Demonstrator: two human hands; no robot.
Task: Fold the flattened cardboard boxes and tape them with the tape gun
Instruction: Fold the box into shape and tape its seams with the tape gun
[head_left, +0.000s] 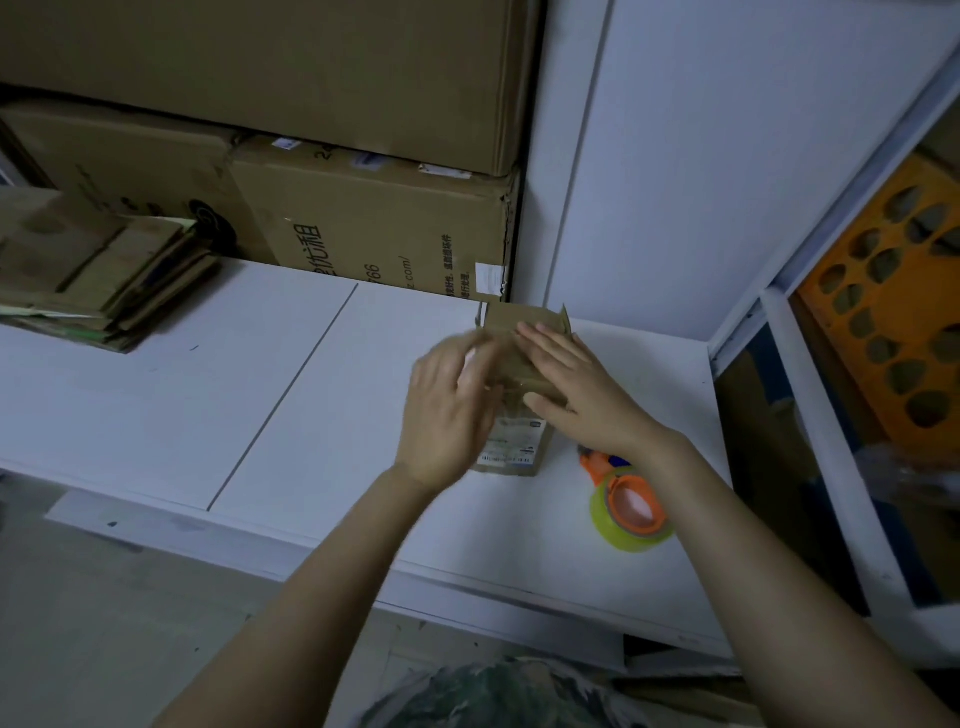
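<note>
Cardboard box (511, 447) lies under the right hand (576, 395), fingers flat and straight; left hand (447, 415), blurred, touches its left side, grip unclear.

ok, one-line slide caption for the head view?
Folding: right hand flat on a small cardboard box, blurred left hand at its side; tape gun lies on the white table near the right wrist.

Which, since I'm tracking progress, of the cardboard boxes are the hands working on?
The small labelled box, left of the tape gun: the left hand and right hand are on it. The flattened stack and big cartons sit untouched.
</note>
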